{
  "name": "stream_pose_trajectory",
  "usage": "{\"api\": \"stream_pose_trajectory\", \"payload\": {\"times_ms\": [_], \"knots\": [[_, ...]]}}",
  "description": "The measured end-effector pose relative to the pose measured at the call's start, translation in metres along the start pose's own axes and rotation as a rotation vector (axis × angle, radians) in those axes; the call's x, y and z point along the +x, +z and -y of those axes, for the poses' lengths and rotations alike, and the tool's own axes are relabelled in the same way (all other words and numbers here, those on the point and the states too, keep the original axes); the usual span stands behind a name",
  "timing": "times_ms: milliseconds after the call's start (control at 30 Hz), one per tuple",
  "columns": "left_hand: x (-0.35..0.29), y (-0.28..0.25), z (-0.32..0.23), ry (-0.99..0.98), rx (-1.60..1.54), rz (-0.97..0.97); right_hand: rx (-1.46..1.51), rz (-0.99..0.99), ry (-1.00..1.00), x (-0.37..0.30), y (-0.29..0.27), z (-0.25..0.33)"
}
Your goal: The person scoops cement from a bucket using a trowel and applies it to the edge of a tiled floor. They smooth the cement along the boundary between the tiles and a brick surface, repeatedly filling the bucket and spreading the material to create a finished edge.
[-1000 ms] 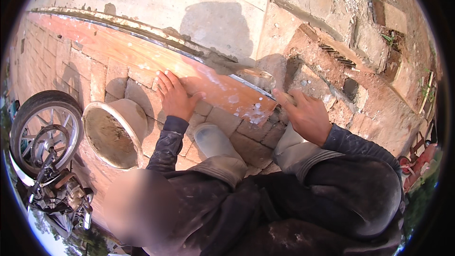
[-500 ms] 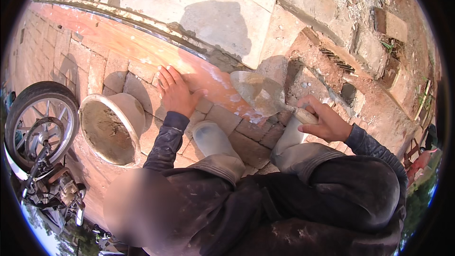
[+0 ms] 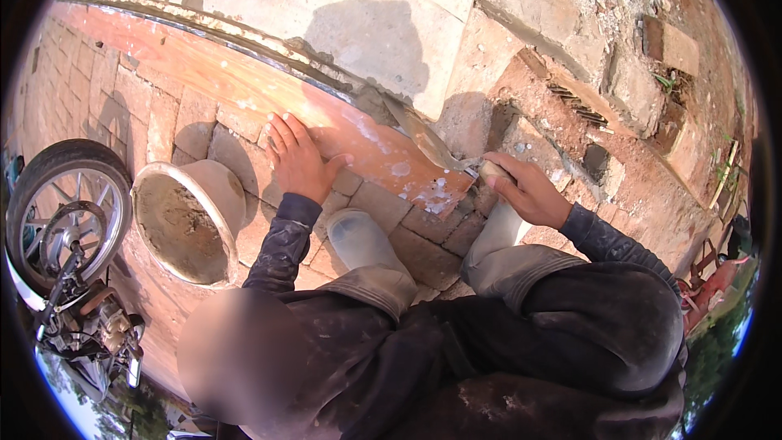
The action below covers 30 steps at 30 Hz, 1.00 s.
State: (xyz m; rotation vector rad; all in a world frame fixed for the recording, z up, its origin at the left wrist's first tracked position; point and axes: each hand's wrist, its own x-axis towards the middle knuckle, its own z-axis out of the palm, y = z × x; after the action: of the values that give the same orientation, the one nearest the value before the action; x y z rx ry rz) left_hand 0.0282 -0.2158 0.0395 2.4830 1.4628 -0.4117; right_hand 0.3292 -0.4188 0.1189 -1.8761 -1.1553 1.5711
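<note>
My right hand (image 3: 528, 188) grips the handle of a trowel (image 3: 425, 138). The blade is turned on edge along the gap between a long orange-brown board (image 3: 371, 143) and the concrete slab (image 3: 350, 0). Grey mortar (image 3: 371, 103) lies in that gap beside the blade. My left hand (image 3: 300, 155) rests with fingers spread at the board's near edge, holding nothing. White smears mark the board's right end. Left of my left arm stands a round bucket (image 3: 186, 216) with grey-brown mortar inside.
A motorcycle wheel (image 3: 69, 216) stands at the far left beyond the bucket. Brick paving (image 3: 423, 257) lies under my boots (image 3: 362, 240). At the right are broken masonry, a loose brick (image 3: 672, 45) and a small hole (image 3: 597, 159).
My right hand has moved left and slightly up. The trowel blade, flat over the board's end before, is now tilted on edge against the gap. My left hand stays put.
</note>
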Motion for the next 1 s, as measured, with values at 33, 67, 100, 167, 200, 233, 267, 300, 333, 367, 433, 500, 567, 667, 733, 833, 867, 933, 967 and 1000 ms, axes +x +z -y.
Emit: {"api": "stream_pose_trajectory", "payload": {"times_ms": [33,67,100,167,200,233,267,300,333,367,433,500,567,667,733,833,867,933,967,1000], "knots": [[0.000,0.000,0.001,0.004,-0.003,-0.004,-0.047,-0.026,-0.031,0.007,0.002,0.001],[0.000,0.001,0.001,0.006,-0.002,-0.008,-0.050,0.004,0.004,0.012,0.001,0.005],[0.000,0.001,0.001,0.008,-0.002,-0.011,-0.054,0.035,0.039,0.017,-0.001,0.010],[0.000,0.002,0.000,0.014,-0.003,-0.019,-0.060,0.057,-0.007,0.029,-0.007,0.006],[0.000,0.003,0.000,0.018,-0.004,-0.023,-0.064,0.049,-0.087,0.037,-0.008,-0.006],[-0.001,0.003,0.001,0.015,-0.002,-0.029,-0.067,0.046,-0.175,0.046,-0.011,-0.012],[-0.001,0.004,0.003,0.010,-0.001,-0.027,-0.080,0.100,-0.144,0.053,-0.016,-0.002],[-0.001,0.006,0.004,0.006,0.001,-0.025,-0.093,0.154,-0.113,0.059,-0.023,0.012],[-0.001,0.007,0.004,0.006,-0.005,-0.025,-0.112,0.202,-0.077,0.065,-0.029,0.024],[0.001,0.006,0.002,0.005,-0.008,-0.018,-0.098,0.244,-0.017,0.072,-0.032,0.026],[0.002,0.005,0.000,0.002,-0.011,-0.005,-0.067,0.330,0.103,0.087,-0.041,0.028],[0.002,0.004,-0.001,-0.005,-0.012,0.015,-0.107,0.355,0.031,0.093,-0.050,0.024],[0.002,0.001,0.001,-0.012,-0.012,0.025,-0.173,0.335,-0.095,0.092,-0.054,0.010],[0.000,0.001,0.000,-0.016,-0.021,0.029,-0.207,0.222,-0.218,0.063,-0.060,0.008],[0.000,0.001,0.002,-0.016,-0.018,0.029,-0.156,0.264,-0.069,0.044,-0.063,0.041],[0.000,-0.001,-0.001,-0.023,-0.019,0.039,-0.190,0.174,-0.106,0.034,-0.050,0.046],[0.001,-0.001,-0.001,-0.021,-0.019,0.035,-0.190,0.137,-0.083,0.036,-0.042,0.049],[0.002,0.001,0.000,-0.016,-0.019,0.026,-0.176,0.092,-0.063,0.047,-0.028,0.051],[0.002,0.001,-0.001,-0.010,-0.017,0.023,-0.161,0.086,-0.064,0.056,-0.023,0.048],[0.002,0.001,-0.001,-0.004,-0.016,0.020,-0.145,0.079,-0.065,0.066,-0.017,0.044]]}}
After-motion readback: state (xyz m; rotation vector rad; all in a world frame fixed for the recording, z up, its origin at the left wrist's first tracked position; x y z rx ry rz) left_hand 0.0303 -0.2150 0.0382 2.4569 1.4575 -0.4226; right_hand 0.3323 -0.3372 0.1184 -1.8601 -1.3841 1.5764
